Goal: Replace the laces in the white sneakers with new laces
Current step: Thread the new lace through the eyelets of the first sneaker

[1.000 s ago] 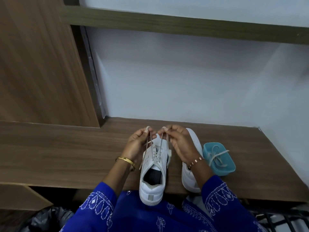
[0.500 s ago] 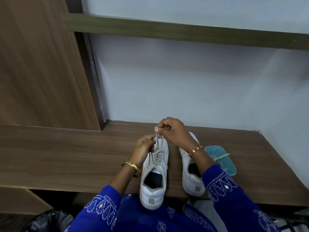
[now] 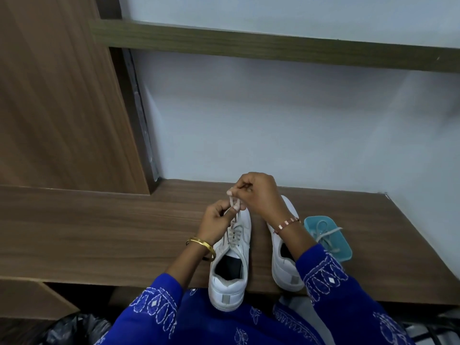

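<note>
both the left hand (image 3: 219, 215) and right hand (image 3: 261, 192) pinch the lace (image 3: 234, 204) above the left sneaker (image 3: 231, 257).

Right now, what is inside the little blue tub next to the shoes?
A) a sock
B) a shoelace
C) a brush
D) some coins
B: the blue tub on the wooden shelf holds a loose pale shoelace, part of it draped over the rim, right of the two white sneakers.
</note>
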